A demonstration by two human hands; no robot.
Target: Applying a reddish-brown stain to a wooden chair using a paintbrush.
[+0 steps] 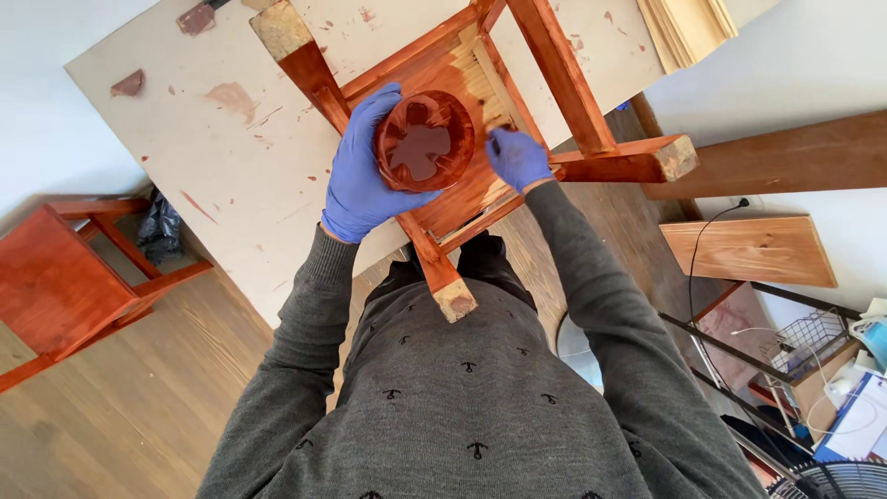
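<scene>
An upturned wooden stool lies on a pale board, its legs pointing towards me, mostly stained reddish-brown. My left hand, in a blue glove, grips a round cup of reddish stain over the stool's underside. My right hand, also in a blue glove, holds a small brush against the slats of the seat's underside; most of the brush is hidden by the fingers. Part of the slats is bare pale wood.
A second stained stool stands on the wooden floor at the left. Wooden planks lie to the right, with a cable, a wire basket and a fan at the lower right. Pale boards are stacked top right.
</scene>
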